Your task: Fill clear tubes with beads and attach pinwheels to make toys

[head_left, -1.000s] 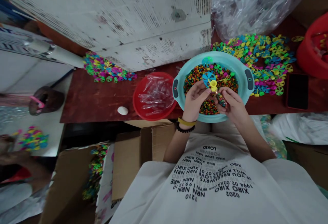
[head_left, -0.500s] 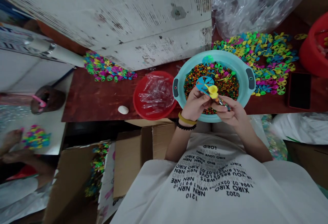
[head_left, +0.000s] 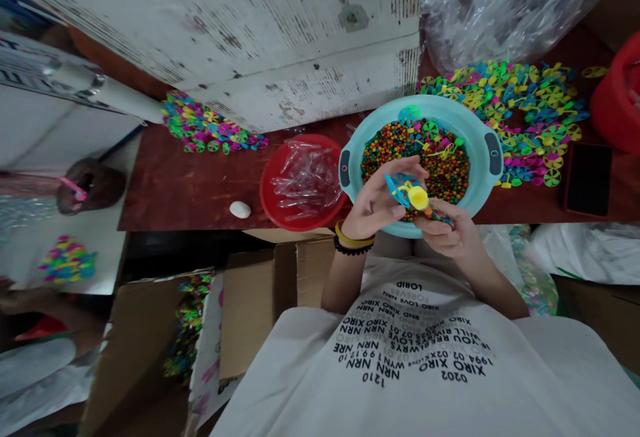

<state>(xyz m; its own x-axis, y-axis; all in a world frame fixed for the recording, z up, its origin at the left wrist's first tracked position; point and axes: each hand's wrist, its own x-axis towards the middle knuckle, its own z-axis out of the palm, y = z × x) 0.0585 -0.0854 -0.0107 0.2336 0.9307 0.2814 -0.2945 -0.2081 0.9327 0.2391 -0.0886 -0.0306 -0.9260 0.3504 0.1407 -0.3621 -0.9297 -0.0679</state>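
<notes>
- 1 left hand [head_left: 375, 204]: fingers curled, holding 1 blue pinwheel [head_left: 403, 189] with 1 yellow cap [head_left: 418, 198], over the basin.
- 1 right hand [head_left: 445, 229]: narrowly closed around 1 clear tube [head_left: 439, 216] filled with beads, its end against the yellow cap.
- 1 teal basin [head_left: 435, 106]: two dark handles, on the right part of the desk [head_left: 165, 190]; holds many mixed beads [head_left: 415, 157], too many to count, and 2 green pinwheels [head_left: 430, 129] near its far side.
- 1 red bowl [head_left: 267, 184]: left of the basin, holding clear tubes [head_left: 300, 180], uncounted.
- 1 white egg-shaped object [head_left: 240, 210]: left of the red bowl.
- 2 piles of pinwheels: far left [head_left: 210, 127], far right [head_left: 500, 117].
- 1 black phone [head_left: 589, 178]: right on the desk.
- 1 red tub [head_left: 617, 100]: far right.
- 1 plastic bag [head_left: 500, 4]: far side.
- 1 cardboard box [head_left: 270, 290]: near the desk's front edge.
- Left wrist: 1 yellow band [head_left: 354, 240], 1 black bead bracelet [head_left: 353, 248].
- 1 white shirt [head_left: 400, 370]: printed "XIRO", "NRN", "1994.02", "LORID".
</notes>
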